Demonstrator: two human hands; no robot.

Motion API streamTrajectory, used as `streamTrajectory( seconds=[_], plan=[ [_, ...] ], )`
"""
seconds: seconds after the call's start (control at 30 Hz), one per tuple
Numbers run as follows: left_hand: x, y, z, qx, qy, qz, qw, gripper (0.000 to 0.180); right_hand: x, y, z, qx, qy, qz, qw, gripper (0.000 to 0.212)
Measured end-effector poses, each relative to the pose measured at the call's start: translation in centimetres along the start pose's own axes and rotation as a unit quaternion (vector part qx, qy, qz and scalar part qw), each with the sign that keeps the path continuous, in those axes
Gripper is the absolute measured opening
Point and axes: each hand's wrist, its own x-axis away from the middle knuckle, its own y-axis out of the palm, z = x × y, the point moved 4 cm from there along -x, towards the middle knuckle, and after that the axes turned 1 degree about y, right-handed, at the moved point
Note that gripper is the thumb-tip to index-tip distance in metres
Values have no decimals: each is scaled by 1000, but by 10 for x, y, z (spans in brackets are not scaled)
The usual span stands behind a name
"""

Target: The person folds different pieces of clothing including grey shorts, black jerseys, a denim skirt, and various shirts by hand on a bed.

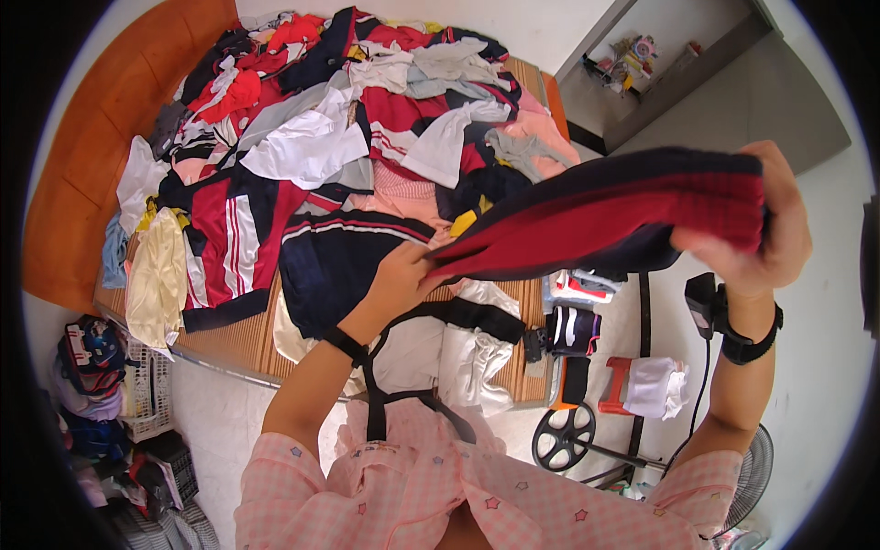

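Left hand (399, 280), right hand (765, 234) clenched on red-navy garment (605, 220) ends, stretched above clothes pile (348, 156); stool (619, 385) below.

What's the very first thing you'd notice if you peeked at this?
Right up front, the left hand and right hand stretch a folded red and navy garment between them. Behind it, a huge jumble of clothes covers the wooden bed, mostly red, navy and white.

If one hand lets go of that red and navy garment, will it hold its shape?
Probably not. The garment stays flat only because the left hand and right hand stretch it; released, it would likely droop. It looks light, and its folded layers may slide apart.
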Motion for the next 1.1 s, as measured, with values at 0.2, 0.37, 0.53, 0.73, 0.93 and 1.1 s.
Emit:
streamTrajectory(
  seconds=[0.2,0.37,0.53,0.73,0.93,1.1],
  plan=[
    [67,-33,-38,88,-216,6,972,22,53,28,15,-6,299,-16,954,32],
    [127,-120,-69,188,-494,-64,846,10,144,105,8,-108,531,-85,836,35],
    [88,-174,-101,139,-487,-243,827,16,278,200,-57,-201,697,-162,669,45],
    [153,-30,-194,8,-389,-340,856,24,465,293,-149,-162,785,-267,536,47],
    [249,145,-144,-151,-261,-228,926,43,609,342,-205,-154,826,-249,481,48],
    [295,235,-61,-97,-269,-339,896,55,640,335,-229,-383,839,-168,347,49]
  ],
)
